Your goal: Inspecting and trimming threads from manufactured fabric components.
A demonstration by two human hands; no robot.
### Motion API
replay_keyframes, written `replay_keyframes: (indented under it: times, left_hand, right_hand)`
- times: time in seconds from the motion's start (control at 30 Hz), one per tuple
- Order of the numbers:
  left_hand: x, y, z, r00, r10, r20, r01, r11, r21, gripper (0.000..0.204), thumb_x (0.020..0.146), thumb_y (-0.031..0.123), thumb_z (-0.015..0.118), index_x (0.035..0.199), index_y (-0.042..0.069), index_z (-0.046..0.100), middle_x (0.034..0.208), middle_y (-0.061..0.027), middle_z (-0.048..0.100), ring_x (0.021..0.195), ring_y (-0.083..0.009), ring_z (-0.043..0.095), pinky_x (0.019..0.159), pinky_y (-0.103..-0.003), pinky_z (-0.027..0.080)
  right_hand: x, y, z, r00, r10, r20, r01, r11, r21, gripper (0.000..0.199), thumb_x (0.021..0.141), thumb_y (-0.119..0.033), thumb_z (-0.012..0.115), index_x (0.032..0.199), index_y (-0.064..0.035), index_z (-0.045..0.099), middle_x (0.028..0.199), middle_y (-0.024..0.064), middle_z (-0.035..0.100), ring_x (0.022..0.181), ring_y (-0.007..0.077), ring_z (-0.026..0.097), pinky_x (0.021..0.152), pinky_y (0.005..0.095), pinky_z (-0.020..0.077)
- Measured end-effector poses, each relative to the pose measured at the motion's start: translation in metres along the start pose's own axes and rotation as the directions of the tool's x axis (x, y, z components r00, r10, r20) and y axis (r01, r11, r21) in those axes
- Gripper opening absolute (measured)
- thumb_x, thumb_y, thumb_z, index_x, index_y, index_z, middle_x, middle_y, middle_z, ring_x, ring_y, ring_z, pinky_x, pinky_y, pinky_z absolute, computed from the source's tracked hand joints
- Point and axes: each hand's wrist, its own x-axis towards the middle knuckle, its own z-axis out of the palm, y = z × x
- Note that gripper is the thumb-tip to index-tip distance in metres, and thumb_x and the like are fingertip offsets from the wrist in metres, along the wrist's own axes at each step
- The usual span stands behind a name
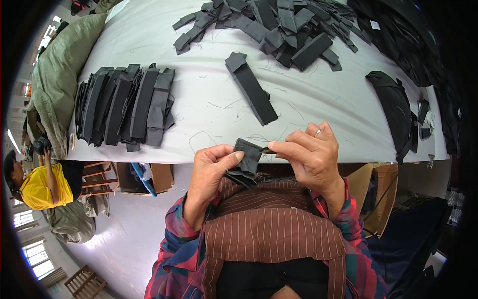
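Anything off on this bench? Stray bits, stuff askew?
Loose threads litter the white tabletop beyond the held dark piece, looking like unswept scraps. One dark strip lies askew, apart from both the neat row and jumbled heap. No spill visible.

A textile workshop around you
Your bench [338,117] bears a heap of fabric strips [264,20] and a row of stacked strips [119,107]; a co-worker [45,187] is nearby
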Motion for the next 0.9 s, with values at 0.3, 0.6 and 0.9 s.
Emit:
replay_keyframes:
  times: [0.3,0.6,0.9]
  left_hand:
    - [0.0,-0.003,-0.001,1.0,-0.006,-0.005,0.006,1.0,0.029,0.01,0.085,0.006,0.065,0.087,-0.004,0.066,0.075,-0.0034,0.066,0.064,-0.0053,0.058,0.06,-0.018,0.046]
    - [-0.001,-0.002,0.002,1.0,0.007,0.007,-0.007,0.998,0.068,0.011,0.085,0.006,0.065,0.088,-0.004,0.066,0.074,-0.0025,0.065,0.065,-0.0041,0.057,0.059,-0.018,0.044]
    - [-0.019,0.015,0.013,0.999,0.043,-0.011,-0.041,0.983,0.177,0.008,0.083,0.004,0.064,0.087,-0.003,0.066,0.077,-0.0024,0.065,0.066,-0.0042,0.057,0.06,-0.018,0.044]
  right_hand:
    - [0.006,-0.01,0.004,0.998,0.07,0.003,-0.07,0.998,0.01,0.019,0.065,-0.014,0.07,0.084,-0.0179,0.068,0.064,-0.0036,0.047,0.058,0.0168,0.043,0.057,0.0307,0.0283]
    - [0.008,-0.013,0.018,1.0,0.018,-0.019,-0.019,0.999,-0.039,0.02,0.067,-0.016,0.073,0.087,-0.0177,0.068,0.065,-0.0041,0.05,0.058,0.0173,0.042,0.057,0.0316,0.0277]
    - [0.011,-0.011,0.013,0.982,0.188,0.006,-0.185,0.961,0.204,0.014,0.07,-0.01,0.072,0.083,-0.0112,0.067,0.073,-0.0014,0.058,0.063,0.018,0.051,0.059,0.0306,0.0376]
